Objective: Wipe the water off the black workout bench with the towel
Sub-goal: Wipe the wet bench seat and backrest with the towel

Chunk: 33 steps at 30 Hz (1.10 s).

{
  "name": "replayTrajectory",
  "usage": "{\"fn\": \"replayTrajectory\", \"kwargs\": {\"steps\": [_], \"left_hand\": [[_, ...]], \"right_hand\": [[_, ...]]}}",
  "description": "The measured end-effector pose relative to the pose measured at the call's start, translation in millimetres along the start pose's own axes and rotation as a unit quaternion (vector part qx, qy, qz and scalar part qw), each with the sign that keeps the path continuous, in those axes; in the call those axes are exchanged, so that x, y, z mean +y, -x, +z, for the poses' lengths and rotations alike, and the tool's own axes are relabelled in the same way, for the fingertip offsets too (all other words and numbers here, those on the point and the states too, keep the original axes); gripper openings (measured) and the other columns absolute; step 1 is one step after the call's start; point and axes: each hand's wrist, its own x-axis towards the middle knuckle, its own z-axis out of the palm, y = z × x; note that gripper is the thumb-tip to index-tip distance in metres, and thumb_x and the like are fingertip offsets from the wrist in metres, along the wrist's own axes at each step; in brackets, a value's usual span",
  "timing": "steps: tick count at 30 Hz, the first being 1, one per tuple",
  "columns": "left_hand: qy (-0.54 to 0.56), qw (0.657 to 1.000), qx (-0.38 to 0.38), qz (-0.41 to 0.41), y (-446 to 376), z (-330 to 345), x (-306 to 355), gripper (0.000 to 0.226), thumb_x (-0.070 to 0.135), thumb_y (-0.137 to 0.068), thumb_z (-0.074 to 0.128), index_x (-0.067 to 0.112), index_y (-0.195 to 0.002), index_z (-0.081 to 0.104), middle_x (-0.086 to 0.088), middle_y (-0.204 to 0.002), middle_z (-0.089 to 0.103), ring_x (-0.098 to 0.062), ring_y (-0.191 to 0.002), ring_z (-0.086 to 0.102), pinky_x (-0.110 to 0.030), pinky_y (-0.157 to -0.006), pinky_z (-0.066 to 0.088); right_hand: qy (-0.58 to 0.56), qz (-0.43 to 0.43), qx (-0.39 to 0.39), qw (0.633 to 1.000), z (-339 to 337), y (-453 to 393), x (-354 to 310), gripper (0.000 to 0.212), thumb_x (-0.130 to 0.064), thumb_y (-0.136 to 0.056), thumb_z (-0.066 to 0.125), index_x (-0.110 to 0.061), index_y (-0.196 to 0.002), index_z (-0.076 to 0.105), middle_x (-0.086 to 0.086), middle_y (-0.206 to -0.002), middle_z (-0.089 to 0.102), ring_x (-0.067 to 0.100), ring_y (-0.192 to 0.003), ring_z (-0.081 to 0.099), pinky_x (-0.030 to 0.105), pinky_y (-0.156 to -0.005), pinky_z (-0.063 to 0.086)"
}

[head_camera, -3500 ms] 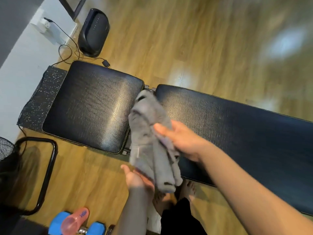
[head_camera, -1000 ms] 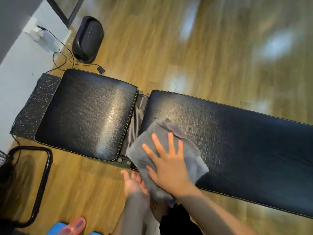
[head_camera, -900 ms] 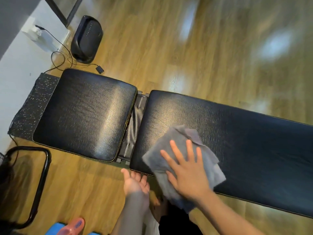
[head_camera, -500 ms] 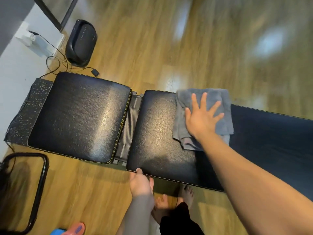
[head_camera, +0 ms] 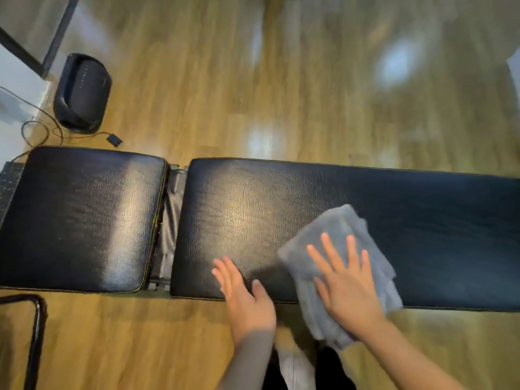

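Head camera looks straight down on the grey towel (head_camera: 334, 249), which lies bunched and folded on the near half of the long pad of the black workout bench (head_camera: 281, 209), its lower end hanging off the near edge toward the floor. The right hand (head_camera: 347, 285) presses flat on top of it, fingers spread apart and straight, palm down rather than clutching. That flat, open press probably spreads the load over more cloth so a wide strip of the pad gets dried in one pass. The left hand (head_camera: 244, 299) rests on the pad's near edge just beside the towel, fingers loosely apart and extended, holding nothing; it looks like a brace for a person leaning over the bench. The towel's edges are blurred, which suggests it is in motion.

The towel is soft, thick and matte, creased into layered folds. The bench is glossy black vinyl with a fine crackled grain and yellowish stitching along the seams; a broad sheen runs over both pads, and whether any of it is water cannot be told. A short seat pad (head_camera: 84, 218) sits to the left across a gap with metal hinge parts. Around it lies a wooden floor (head_camera: 309, 80) of shiny planks, a rounded black device (head_camera: 81, 91) with a thin cable, and a black tubular frame (head_camera: 36, 333) at the lower left.
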Motion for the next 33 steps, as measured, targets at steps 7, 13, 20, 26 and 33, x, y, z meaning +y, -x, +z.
{"fn": "replayTrajectory", "kwargs": {"steps": [7,13,20,26,33], "left_hand": [[-0.033,0.998,-0.047,-0.006,40,35,4,0.08,0.008,-0.092,0.05,0.015,-0.153,0.0,0.0,-0.16,-0.015,-0.003,-0.14,-0.023,-0.024,-0.114,-0.011],[-0.058,0.997,-0.051,-0.002,44,45,11,0.079,0.005,-0.092,0.047,0.011,-0.153,-0.004,-0.002,-0.16,-0.017,-0.005,-0.14,-0.025,-0.03,-0.117,-0.009],[-0.066,0.996,-0.043,0.053,42,61,31,0.075,-0.008,-0.089,0.039,0.011,-0.152,0.004,0.007,-0.156,-0.013,-0.007,-0.144,-0.017,-0.027,-0.117,-0.007],[-0.086,0.987,-0.104,0.088,46,81,39,0.068,0.003,-0.094,0.041,0.013,-0.153,0.008,0.005,-0.16,-0.007,-0.008,-0.146,-0.018,-0.027,-0.119,-0.006],[-0.153,0.98,-0.103,0.071,48,101,40,0.069,0.01,-0.094,0.045,0.01,-0.153,0.009,-0.002,-0.161,-0.01,-0.011,-0.143,-0.023,-0.034,-0.118,-0.009]], "right_hand": [[-0.114,0.213,0.037,0.97,-35,-95,70,0.06,-0.051,-0.101,0.024,-0.04,-0.155,0.003,-0.005,-0.166,-0.007,0.048,-0.146,-0.01,0.074,-0.11,0.009],[-0.105,0.139,0.049,0.984,-47,-133,9,0.061,-0.053,-0.101,0.025,-0.038,-0.156,0.001,-0.001,-0.165,-0.009,0.05,-0.145,-0.015,0.076,-0.109,0.002],[-0.018,-0.066,0.027,0.997,3,-16,19,0.062,-0.045,-0.094,0.036,-0.033,-0.153,0.026,0.001,-0.164,0.019,0.05,-0.146,0.008,0.071,-0.107,0.022],[-0.016,0.045,-0.013,0.999,9,31,152,0.061,-0.044,-0.091,0.033,-0.033,-0.152,0.029,0.001,-0.162,0.026,0.049,-0.145,0.015,0.07,-0.101,0.033],[-0.116,0.205,0.035,0.971,-33,-83,185,0.058,-0.049,-0.103,0.026,-0.041,-0.155,0.004,-0.007,-0.166,-0.006,0.046,-0.147,-0.011,0.072,-0.111,0.009]]}}
